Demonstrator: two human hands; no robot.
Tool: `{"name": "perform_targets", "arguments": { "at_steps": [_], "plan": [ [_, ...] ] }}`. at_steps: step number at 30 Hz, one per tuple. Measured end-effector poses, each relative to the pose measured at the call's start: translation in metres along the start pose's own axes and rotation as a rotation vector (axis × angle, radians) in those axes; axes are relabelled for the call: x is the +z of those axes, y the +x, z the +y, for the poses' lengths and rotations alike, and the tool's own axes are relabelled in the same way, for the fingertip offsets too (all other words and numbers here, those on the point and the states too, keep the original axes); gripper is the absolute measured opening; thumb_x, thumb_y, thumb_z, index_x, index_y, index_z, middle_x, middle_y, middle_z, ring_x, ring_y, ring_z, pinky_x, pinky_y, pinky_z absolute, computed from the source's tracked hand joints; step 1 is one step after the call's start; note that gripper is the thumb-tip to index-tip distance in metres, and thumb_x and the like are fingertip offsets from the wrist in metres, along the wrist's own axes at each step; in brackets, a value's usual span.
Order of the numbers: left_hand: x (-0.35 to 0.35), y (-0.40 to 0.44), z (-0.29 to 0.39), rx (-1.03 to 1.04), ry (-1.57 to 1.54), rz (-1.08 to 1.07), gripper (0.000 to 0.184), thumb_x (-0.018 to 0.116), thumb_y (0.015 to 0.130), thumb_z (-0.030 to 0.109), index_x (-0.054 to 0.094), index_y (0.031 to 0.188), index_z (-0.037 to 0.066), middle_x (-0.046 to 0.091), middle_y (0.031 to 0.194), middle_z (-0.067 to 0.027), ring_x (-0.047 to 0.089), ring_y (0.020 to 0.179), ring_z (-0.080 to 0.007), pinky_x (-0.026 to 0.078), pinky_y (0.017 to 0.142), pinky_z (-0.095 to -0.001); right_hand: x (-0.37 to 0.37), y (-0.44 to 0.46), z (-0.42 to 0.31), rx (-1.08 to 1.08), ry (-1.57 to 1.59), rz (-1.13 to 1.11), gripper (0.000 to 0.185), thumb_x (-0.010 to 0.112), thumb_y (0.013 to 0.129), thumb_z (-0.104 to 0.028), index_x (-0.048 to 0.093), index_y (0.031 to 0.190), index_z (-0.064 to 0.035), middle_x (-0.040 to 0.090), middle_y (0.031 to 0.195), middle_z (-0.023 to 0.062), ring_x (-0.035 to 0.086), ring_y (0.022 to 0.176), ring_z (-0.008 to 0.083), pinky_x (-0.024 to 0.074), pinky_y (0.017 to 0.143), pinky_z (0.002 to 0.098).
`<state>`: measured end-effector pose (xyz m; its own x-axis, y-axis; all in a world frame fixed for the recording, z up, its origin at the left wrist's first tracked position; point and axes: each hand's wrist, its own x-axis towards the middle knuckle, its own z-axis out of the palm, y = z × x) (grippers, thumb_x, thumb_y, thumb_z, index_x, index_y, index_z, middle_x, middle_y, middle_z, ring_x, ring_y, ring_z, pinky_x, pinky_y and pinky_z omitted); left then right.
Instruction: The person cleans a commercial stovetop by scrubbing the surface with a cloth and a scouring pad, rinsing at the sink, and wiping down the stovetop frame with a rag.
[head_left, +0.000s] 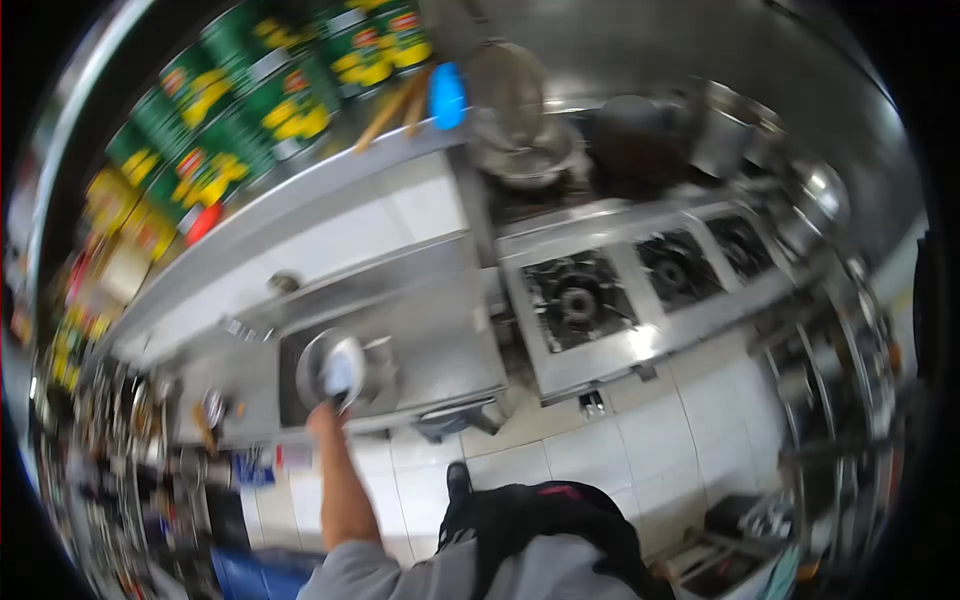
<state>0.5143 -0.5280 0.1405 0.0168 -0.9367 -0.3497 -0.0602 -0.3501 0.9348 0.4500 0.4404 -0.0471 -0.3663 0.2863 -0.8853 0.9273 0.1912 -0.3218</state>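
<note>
My left hand [328,415] reaches out to the front edge of the steel counter, its fingers closed round something dark like a handle. Beyond the fingers is a pale, whitish shape [343,366], apparently the head of this dark-handled utensil, though blur hides its exact kind. It lies over a round metal bowl [312,372] set at the sink basin [291,360]. Whether the utensil touches the bowl, I cannot tell. My right hand is out of view.
A gas stove [570,365] with several burners stands to the right, with metal pots [722,130] behind it. Green cans [235,140] line the shelf [300,180] above the sink. Metal racks [810,450] stand at the far right. The floor [560,470] is tiled.
</note>
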Motion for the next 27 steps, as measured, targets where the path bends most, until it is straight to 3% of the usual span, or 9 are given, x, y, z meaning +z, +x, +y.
{"name": "perform_targets", "arguments": {
  "at_steps": [1,4,5,9,17,18,20,22,27],
  "plan": [
    [-0.028,0.035,0.008,-0.063,-0.004,0.065,0.036,0.081,0.078,0.029,0.068,0.093,-0.001,0.071,0.090,-0.0142,0.072,0.077,-0.0289,0.062,0.060,-0.0391,0.016,0.006,0.021,0.030,0.084,0.024,0.032,0.041,0.100,-0.021,0.064,0.100,0.0022,0.065,0.088,0.0207,0.063,0.070,0.0309,0.0521,0.060,0.0446],
    [-0.111,0.100,0.047,0.314,1.826,0.167,0.071,0.082,0.062,0.069,0.069,0.110,0.019,0.074,0.103,-0.0014,0.072,0.095,-0.0218,0.058,0.074,-0.0384,0.093,-0.012,0.034,-0.062,0.435,-0.061,0.030,0.038,0.099,-0.015,0.062,0.106,0.0033,0.065,0.093,0.0206,0.065,0.074,0.0315,0.0539,0.061,0.0475],
    [-0.142,0.137,0.041,0.427,1.928,0.208,0.079,0.078,0.064,0.073,0.066,0.118,0.017,0.072,0.112,-0.0016,0.070,0.104,-0.0213,0.057,0.080,-0.0384,0.123,-0.045,0.008,-0.035,0.405,-0.008,0.030,0.040,0.097,-0.012,0.064,0.103,0.0042,0.066,0.090,0.0199,0.068,0.079,0.0315,0.0553,0.067,0.0483],
    [-0.211,0.188,0.070,0.457,1.700,0.236,0.068,0.081,0.069,0.054,0.063,0.117,0.010,0.072,0.108,-0.0095,0.071,0.096,-0.0289,0.057,0.079,-0.0454,0.226,-0.057,-0.050,-0.339,-0.642,0.194,0.029,0.060,0.087,-0.026,0.077,0.094,-0.0029,0.073,0.093,0.0192,0.071,0.087,0.0321,0.0556,0.078,0.0464],
    [-0.233,0.260,0.056,0.413,1.229,0.151,0.067,0.080,0.079,0.032,0.055,0.130,-0.002,0.067,0.118,-0.0167,0.066,0.102,-0.0324,0.055,0.087,-0.0428,0.322,-0.105,-0.094,-0.991,-0.776,0.147,0.026,0.062,0.083,-0.026,0.078,0.095,-0.0087,0.074,0.095,0.0159,0.070,0.090,0.0311,0.0554,0.085,0.0390],
    [-0.221,0.277,0.034,0.390,1.028,0.067,0.061,0.078,0.081,0.030,0.057,0.129,-0.001,0.067,0.114,-0.0145,0.066,0.098,-0.0304,0.055,0.084,-0.0422,0.328,-0.165,-0.114,-0.656,-0.703,0.118,0.026,0.060,0.086,-0.023,0.076,0.095,-0.0056,0.073,0.096,0.0182,0.070,0.093,0.0349,0.0547,0.084,0.0434],
    [-0.200,0.299,0.002,0.184,0.264,-0.099,0.049,0.074,0.085,0.027,0.061,0.125,0.003,0.068,0.107,-0.0103,0.065,0.091,-0.0266,0.055,0.080,-0.0410,0.318,-0.161,-0.107,-0.833,-1.238,0.081,0.029,0.051,0.090,-0.022,0.074,0.095,-0.0036,0.070,0.101,0.0233,0.067,0.099,0.0386,0.0524,0.084,0.0461],
    [-0.174,0.317,-0.007,0.011,-0.290,-0.182,0.038,0.069,0.088,0.024,0.066,0.122,0.007,0.068,0.099,-0.0060,0.064,0.085,-0.0227,0.054,0.075,-0.0399,0.313,-0.151,-0.077,-0.689,-0.569,0.053,0.034,0.049,0.092,-0.029,0.074,0.097,-0.0070,0.069,0.105,0.0248,0.064,0.104,0.0424,0.0513,0.087,0.0482],
    [-0.069,0.309,0.087,0.792,0.820,-0.079,0.052,0.057,0.083,0.008,0.056,0.134,-0.001,0.068,0.118,-0.0234,0.066,0.101,-0.0393,0.054,0.085,-0.0463,0.271,-0.159,-0.046,-0.570,-0.780,0.113,0.025,0.053,0.089,-0.024,0.074,0.093,-0.0098,0.071,0.096,0.0187,0.067,0.091,0.0374,0.0530,0.080,0.0474]
  ]
}}
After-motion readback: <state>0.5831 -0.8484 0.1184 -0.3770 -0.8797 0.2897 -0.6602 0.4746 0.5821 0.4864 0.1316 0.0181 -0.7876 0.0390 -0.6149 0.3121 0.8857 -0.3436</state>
